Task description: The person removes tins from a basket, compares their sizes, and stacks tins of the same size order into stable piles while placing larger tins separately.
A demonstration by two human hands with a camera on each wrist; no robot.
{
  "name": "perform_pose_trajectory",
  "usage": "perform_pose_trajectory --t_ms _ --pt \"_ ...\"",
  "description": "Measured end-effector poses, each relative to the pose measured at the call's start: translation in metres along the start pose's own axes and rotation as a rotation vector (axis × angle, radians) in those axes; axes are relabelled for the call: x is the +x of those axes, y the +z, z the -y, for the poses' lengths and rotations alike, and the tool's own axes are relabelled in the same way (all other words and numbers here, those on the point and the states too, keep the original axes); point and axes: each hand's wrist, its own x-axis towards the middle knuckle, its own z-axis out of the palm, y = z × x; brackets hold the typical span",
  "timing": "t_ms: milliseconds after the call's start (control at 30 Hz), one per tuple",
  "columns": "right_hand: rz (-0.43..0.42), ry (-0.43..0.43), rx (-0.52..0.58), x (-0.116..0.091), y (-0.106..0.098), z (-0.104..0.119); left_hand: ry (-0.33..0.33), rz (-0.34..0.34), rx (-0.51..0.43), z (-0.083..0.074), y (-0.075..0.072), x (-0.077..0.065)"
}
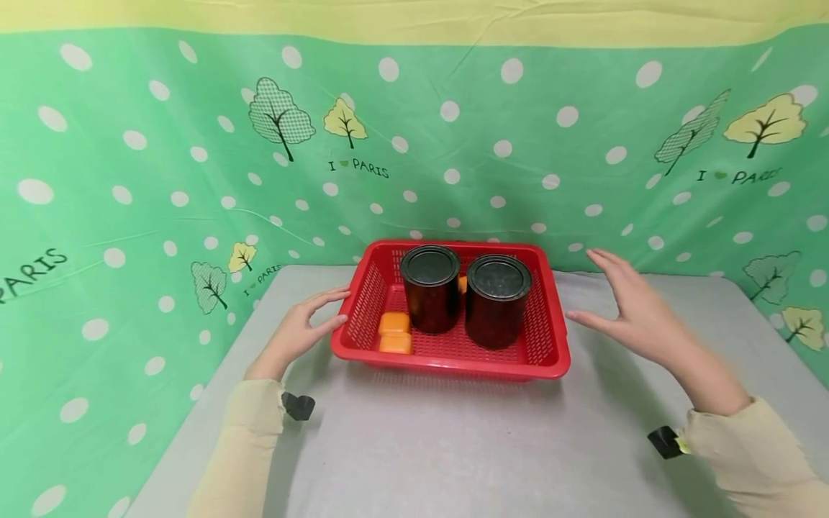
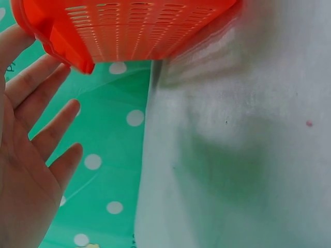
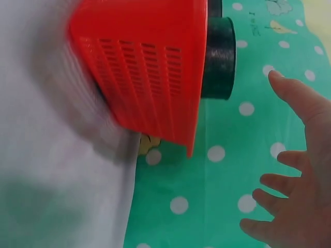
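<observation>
A red plastic basket (image 1: 447, 365) with slotted walls sits on the grey table. Inside it stand two dark lidded cans, the left can (image 1: 432, 295) and the right can (image 1: 497, 306). Two orange blocks (image 1: 395, 332) lie at the basket's left side, and a bit of orange shows between the cans. My left hand (image 1: 296, 334) is at the basket's left rim with fingers spread; its fingertips seem to touch the rim (image 2: 64, 49). To the right of the basket, my right hand (image 1: 641, 316) hangs in the air with thumb and fingers apart, holding nothing.
Behind and left of the table (image 1: 427, 446) hangs a green cloth (image 1: 453, 158) with white dots and printed trees. The basket's far side is near this cloth. A black wrist device (image 1: 298, 406) is at the left cuff, another black device (image 1: 665, 442) at the right.
</observation>
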Motion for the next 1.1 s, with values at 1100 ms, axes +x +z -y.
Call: perform_pose_trajectory --t_ms 1100 --pt "0.134 0.024 0.439 0.052 0.041 0.019 -0.023 -0.022 -0.046 0.002 0.004 -0.003"
